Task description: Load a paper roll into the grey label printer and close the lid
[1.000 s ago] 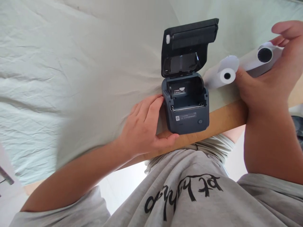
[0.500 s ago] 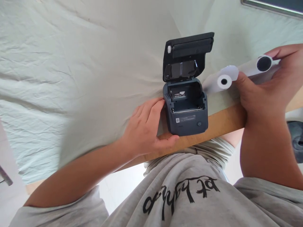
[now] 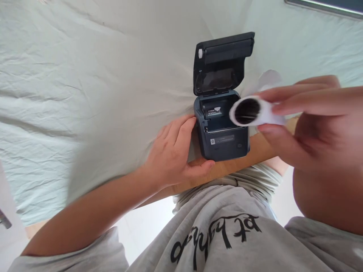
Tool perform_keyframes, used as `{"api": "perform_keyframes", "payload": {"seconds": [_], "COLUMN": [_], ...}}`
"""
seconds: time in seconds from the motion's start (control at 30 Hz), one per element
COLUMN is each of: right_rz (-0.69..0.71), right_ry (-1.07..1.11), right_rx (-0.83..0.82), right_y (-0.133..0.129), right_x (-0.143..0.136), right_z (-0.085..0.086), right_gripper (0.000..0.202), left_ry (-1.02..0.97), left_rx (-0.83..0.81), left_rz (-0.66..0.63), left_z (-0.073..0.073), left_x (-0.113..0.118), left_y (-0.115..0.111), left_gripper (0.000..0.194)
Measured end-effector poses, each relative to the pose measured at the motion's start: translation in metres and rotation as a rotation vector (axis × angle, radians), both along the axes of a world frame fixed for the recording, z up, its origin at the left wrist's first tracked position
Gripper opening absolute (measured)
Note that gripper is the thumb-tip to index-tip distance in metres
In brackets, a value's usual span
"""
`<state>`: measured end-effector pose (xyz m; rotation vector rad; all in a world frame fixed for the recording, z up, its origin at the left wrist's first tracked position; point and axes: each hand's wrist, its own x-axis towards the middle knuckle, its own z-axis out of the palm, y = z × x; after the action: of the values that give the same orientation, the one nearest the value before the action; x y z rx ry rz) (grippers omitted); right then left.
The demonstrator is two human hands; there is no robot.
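Observation:
A dark label printer (image 3: 227, 145) stands at the table edge with its black lid (image 3: 222, 64) raised and its paper bay showing. My left hand (image 3: 176, 151) rests against the printer's left side, fingers along the side and thumb at the lower front corner. My right hand (image 3: 300, 109) grips a white paper roll (image 3: 266, 119) between thumb and fingers, its wide dark core facing the camera. The roll's end overlaps the right side of the printer's bay in view; whether they touch, I cannot tell. Behind it lies another white roll (image 3: 269, 78), mostly hidden by my right hand.
A pale green cloth (image 3: 113, 75) with wrinkles covers the table. Bare wood (image 3: 261, 149) shows along the near edge. A dark flat object with a shiny rim (image 3: 329, 8) lies at the top right.
My right hand has moved left with the wide-cored roll, from the right of the printer to over its bay. It has let go of the small-cored roll. My left hand stays in place.

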<state>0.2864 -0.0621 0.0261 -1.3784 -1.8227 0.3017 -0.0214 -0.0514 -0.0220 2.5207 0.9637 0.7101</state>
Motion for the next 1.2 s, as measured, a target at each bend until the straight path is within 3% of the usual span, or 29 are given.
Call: {"api": "perform_keyframes", "payload": {"seconds": [0.07, 0.1, 0.43, 0.67, 0.93, 1.1, 1.2], "right_rz": [0.158, 0.198, 0.18, 0.233, 0.239, 0.227, 0.215], "right_ry": [-0.218, -0.287, -0.371, -0.432, -0.333, -0.308, -0.293], "right_rx": [0.184, 0.23, 0.193, 0.292, 0.217, 0.197, 0.212], "right_y": [0.004, 0.007, 0.024, 0.032, 0.005, -0.009, -0.012], "right_x": [-0.018, -0.023, -0.032, -0.024, -0.026, -0.024, -0.017], "right_z": [0.004, 0.004, 0.005, -0.005, 0.004, -0.008, -0.011], "right_gripper": [0.008, 0.011, 0.02, 0.019, 0.024, 0.017, 0.011], "left_ry": [0.003, 0.003, -0.046, -0.063, -0.08, -0.097, -0.046], "left_rx": [-0.012, -0.022, -0.025, 0.003, 0.045, 0.073, 0.049], "left_rz": [0.004, 0.009, 0.011, 0.01, 0.022, -0.009, -0.051], "left_z": [-0.001, -0.001, -0.001, -0.002, -0.003, -0.006, -0.005], "left_x": [0.0, 0.0, 0.003, 0.002, 0.005, 0.003, -0.001], "left_y": [0.0, 0.0, -0.002, -0.001, -0.002, -0.004, -0.003], "left_gripper": [0.081, 0.082, 0.085, 0.083, 0.084, 0.057, 0.051]}}
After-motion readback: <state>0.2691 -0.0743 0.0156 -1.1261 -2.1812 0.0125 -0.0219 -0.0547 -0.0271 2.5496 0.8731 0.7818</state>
